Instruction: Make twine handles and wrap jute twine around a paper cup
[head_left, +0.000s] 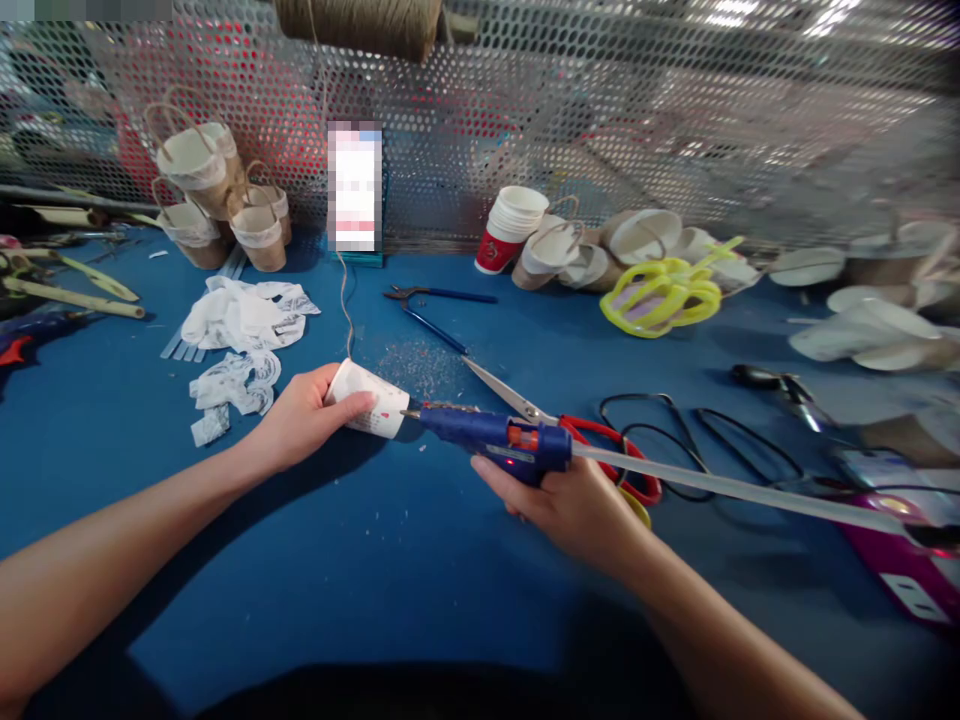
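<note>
Right hand [574, 500] grips glue gun [480, 435], centre frame; left hand [307, 415] clamps paper cup [384, 412], likely light, crushable: hold lightly around.

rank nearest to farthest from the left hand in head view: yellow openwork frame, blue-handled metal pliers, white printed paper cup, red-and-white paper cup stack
1. White printed paper cup: in the left hand
2. Blue-handled metal pliers: ahead, right
3. Red-and-white paper cup stack: farther back, right
4. Yellow openwork frame: further right

Both hands [304, 412] [577, 505] curled, forearms [154, 540] [712, 620] aslant
</note>
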